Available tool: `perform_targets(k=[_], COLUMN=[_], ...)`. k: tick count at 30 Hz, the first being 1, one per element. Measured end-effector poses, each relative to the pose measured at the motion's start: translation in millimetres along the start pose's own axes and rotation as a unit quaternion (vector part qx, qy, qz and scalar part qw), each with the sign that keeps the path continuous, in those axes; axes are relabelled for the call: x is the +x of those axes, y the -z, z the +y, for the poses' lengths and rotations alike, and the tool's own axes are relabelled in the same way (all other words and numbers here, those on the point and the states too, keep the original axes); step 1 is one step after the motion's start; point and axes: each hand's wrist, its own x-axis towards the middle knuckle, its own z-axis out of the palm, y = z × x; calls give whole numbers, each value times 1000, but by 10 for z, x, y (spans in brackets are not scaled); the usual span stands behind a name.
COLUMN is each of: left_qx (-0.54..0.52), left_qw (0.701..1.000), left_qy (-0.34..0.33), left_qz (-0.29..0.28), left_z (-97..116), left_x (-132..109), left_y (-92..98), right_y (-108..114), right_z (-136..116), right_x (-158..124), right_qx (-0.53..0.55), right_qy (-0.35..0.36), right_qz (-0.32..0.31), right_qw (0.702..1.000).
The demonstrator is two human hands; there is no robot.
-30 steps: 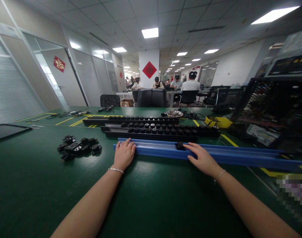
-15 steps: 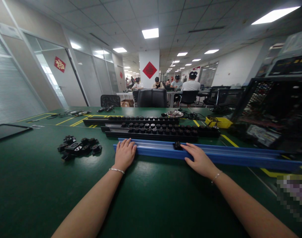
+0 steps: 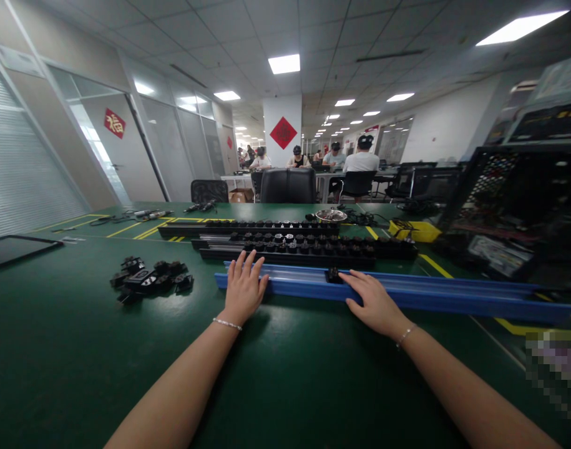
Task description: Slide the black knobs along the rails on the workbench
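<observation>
A long blue channel rail (image 3: 294, 288) lies across the green table in front of me. In its groove sits one small black block-shaped part (image 3: 333, 275). My right hand (image 3: 374, 300) reaches over the rail's near wall, its index fingertip touching the right side of that black part; the fingers are stretched out. Near the rail's left end, my left hand (image 3: 244, 288) lies over it with fingers spread and nothing held. To the left of the rail, a pile of similar black parts (image 3: 149, 279) rests on the table.
Beyond the blue rail lie black rails (image 3: 285, 257) lined with several black parts. A metal bowl (image 3: 331, 216) and a yellow bin (image 3: 415, 231) stand behind them. Dark equipment (image 3: 495, 206) rises at the right. A flat black frame (image 3: 23, 249) lies far left.
My left hand has shifted slightly right along the rail and spread its fingers. My right hand and the black part in the groove have slid a little to the left.
</observation>
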Motion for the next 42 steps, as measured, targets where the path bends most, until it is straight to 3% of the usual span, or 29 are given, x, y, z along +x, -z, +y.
perform_targets(k=[13,25,42], left_qx=[-98,-170,-167], left_qw=[985,980,979], left_qy=[-137,-46,-19], left_qz=[-43,-89,-112], left_z=[623,1464,1357], left_x=[74,471,443], left_y=[49,-316,-349], right_y=[-126,-222,-196], right_z=[-52,12,1], right_x=[-10,-49,-47], right_qx=[-41,-67,-59], right_qy=[15,23,33], right_qz=[36,70,59], right_qw=[998,995,996])
